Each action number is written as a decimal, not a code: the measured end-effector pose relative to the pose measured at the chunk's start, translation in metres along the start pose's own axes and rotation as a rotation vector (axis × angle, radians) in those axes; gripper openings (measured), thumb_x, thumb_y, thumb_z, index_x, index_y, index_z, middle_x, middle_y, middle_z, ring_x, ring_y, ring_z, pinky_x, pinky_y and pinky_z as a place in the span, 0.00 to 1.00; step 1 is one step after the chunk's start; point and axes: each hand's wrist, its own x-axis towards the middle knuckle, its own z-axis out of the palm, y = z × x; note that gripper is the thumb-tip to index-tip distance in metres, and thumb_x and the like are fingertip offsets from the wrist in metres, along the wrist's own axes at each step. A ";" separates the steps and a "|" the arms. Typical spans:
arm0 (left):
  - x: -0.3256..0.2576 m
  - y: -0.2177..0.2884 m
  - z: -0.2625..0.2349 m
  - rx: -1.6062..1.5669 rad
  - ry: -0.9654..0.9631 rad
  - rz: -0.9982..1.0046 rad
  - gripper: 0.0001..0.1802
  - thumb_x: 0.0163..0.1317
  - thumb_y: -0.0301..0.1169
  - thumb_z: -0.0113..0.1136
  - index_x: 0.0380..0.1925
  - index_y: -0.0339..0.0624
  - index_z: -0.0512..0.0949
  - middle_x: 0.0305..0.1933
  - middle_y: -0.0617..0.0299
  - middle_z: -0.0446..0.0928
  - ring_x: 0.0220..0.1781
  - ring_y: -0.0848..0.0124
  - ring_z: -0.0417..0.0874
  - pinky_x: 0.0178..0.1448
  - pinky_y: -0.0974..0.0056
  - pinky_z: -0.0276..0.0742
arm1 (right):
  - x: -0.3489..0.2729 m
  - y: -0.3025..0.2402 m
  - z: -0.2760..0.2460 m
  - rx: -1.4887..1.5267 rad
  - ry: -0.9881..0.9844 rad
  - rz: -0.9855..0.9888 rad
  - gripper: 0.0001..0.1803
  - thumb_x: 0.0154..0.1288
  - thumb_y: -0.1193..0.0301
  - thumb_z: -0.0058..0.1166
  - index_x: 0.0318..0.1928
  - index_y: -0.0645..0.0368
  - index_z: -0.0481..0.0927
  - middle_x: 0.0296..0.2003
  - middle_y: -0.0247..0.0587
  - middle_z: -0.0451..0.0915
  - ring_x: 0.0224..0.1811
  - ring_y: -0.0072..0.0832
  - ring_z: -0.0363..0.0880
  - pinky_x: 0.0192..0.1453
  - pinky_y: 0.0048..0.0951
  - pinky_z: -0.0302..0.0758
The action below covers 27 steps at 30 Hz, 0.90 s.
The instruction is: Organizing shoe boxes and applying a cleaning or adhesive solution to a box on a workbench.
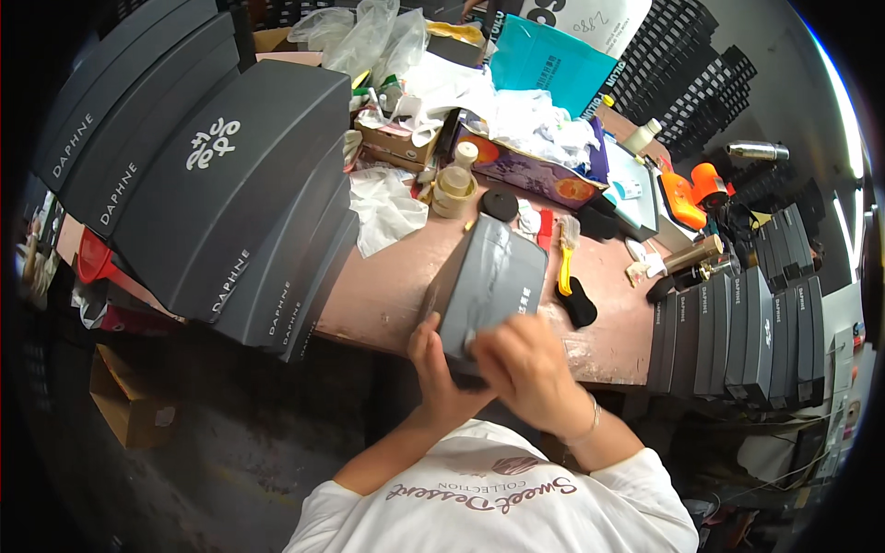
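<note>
A dark grey shoe box (493, 276) lies lengthwise on the brown worktable (387, 286), its near end over the table's front edge. My left hand (435, 364) grips the box's near left corner from the side and below. My right hand (527, 369) lies on the box's near end, fingers pressed on its lid. A thin bracelet circles my right wrist.
A tall stack of grey shoe boxes (230, 194) leans at the left. Another row of boxes (747, 332) stands on edge at the right. Tape rolls (454, 184), a yellow-handled brush (565, 267), white paper, plastic bags and an orange tool (691, 189) clutter the far table. A cardboard box (129, 401) sits on the floor.
</note>
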 end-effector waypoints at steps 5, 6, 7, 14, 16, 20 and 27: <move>0.000 0.004 -0.002 -0.019 0.033 0.025 0.65 0.40 0.40 0.81 0.71 0.33 0.45 0.67 0.34 0.54 0.66 0.41 0.61 0.67 0.42 0.61 | -0.002 -0.004 0.000 0.024 -0.019 -0.026 0.07 0.51 0.75 0.60 0.32 0.55 0.77 0.26 0.38 0.68 0.30 0.35 0.70 0.38 0.37 0.64; -0.006 -0.001 -0.001 -0.026 0.015 0.017 0.67 0.38 0.39 0.81 0.71 0.35 0.44 0.68 0.34 0.53 0.67 0.41 0.60 0.67 0.42 0.60 | -0.011 -0.008 0.000 0.088 -0.066 -0.050 0.06 0.52 0.75 0.59 0.32 0.55 0.77 0.27 0.39 0.69 0.30 0.36 0.70 0.38 0.37 0.64; -0.004 -0.001 -0.001 -0.015 -0.005 0.001 0.67 0.39 0.39 0.81 0.72 0.35 0.43 0.68 0.34 0.53 0.68 0.41 0.60 0.68 0.42 0.60 | -0.006 -0.002 0.001 0.036 -0.050 -0.048 0.06 0.53 0.76 0.59 0.33 0.57 0.78 0.28 0.41 0.70 0.31 0.38 0.70 0.39 0.38 0.66; 0.001 -0.002 -0.011 -0.087 -0.054 -0.081 0.67 0.41 0.41 0.80 0.72 0.35 0.41 0.69 0.34 0.51 0.68 0.41 0.58 0.69 0.41 0.58 | 0.057 0.083 -0.003 0.928 0.213 0.494 0.03 0.69 0.73 0.55 0.40 0.59 0.77 0.33 0.32 0.79 0.34 0.19 0.79 0.37 0.21 0.76; 0.005 -0.004 -0.012 -0.060 -0.070 -0.063 0.68 0.41 0.41 0.80 0.72 0.34 0.40 0.69 0.33 0.51 0.68 0.40 0.58 0.69 0.41 0.59 | 0.056 0.105 -0.005 1.392 0.285 0.599 0.04 0.71 0.70 0.54 0.42 0.56 0.75 0.33 0.30 0.78 0.32 0.18 0.78 0.35 0.23 0.77; 0.008 0.000 -0.015 -0.013 -0.100 -0.048 0.68 0.40 0.41 0.80 0.71 0.34 0.40 0.69 0.32 0.50 0.69 0.40 0.57 0.69 0.41 0.58 | 0.052 0.145 -0.006 1.687 0.094 0.541 0.11 0.72 0.64 0.53 0.44 0.59 0.76 0.36 0.34 0.80 0.35 0.20 0.79 0.37 0.26 0.80; 0.012 0.000 -0.017 0.042 -0.135 -0.027 0.70 0.38 0.41 0.82 0.71 0.32 0.40 0.68 0.37 0.51 0.69 0.44 0.57 0.69 0.43 0.57 | 0.045 0.112 -0.025 1.295 0.083 0.459 0.11 0.65 0.79 0.58 0.47 0.65 0.78 0.41 0.35 0.81 0.39 0.20 0.80 0.46 0.22 0.77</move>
